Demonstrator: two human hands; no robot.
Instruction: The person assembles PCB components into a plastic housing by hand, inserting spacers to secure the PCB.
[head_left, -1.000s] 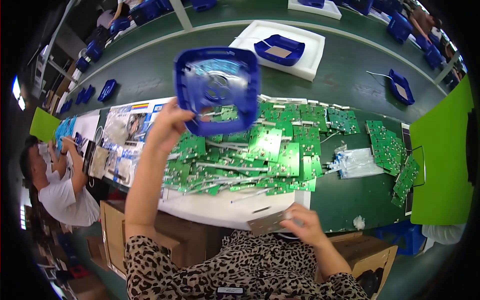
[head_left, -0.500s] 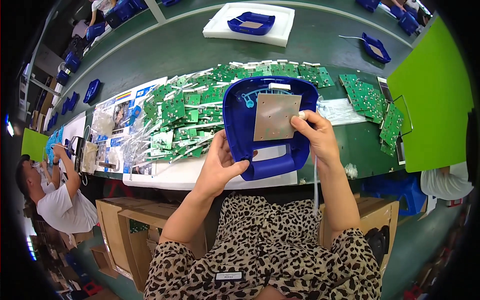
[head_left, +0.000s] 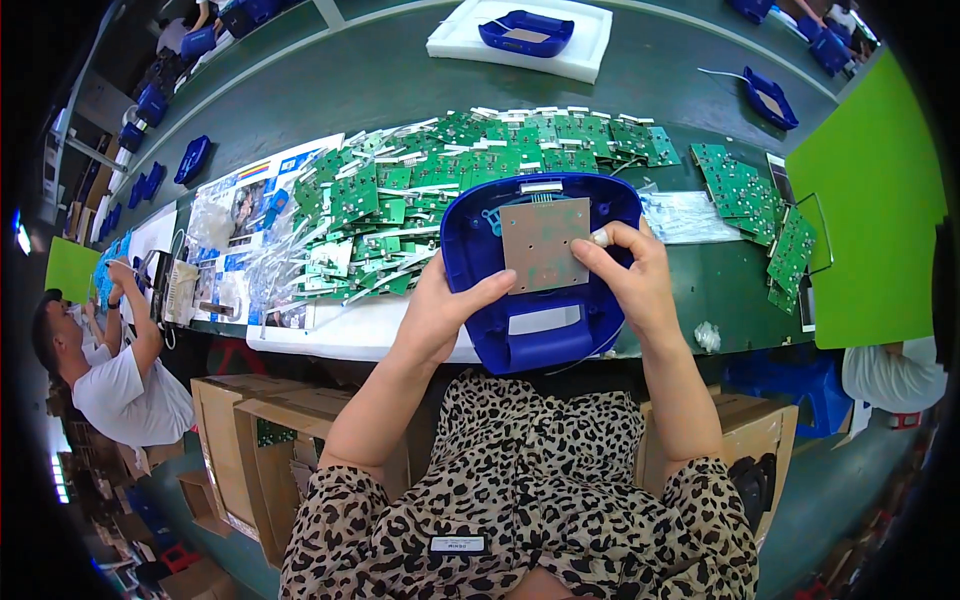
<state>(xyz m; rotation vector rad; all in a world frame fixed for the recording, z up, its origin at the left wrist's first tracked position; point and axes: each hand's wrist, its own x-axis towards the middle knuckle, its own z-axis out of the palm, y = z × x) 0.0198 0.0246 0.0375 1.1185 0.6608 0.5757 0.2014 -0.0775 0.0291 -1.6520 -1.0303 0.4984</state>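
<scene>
We see the blue plastic shell [head_left: 545, 275] held above the counter [head_left: 720, 285] edge, our left hand [head_left: 440, 310] closed on its left side, our right hand [head_left: 630, 280] (nearer the middle) pinching the brown board [head_left: 545, 245] inside it.

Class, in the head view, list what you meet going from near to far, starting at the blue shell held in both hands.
blue plastic shell → pile of green circuit boards → bare green tabletop → white foam tray
</scene>
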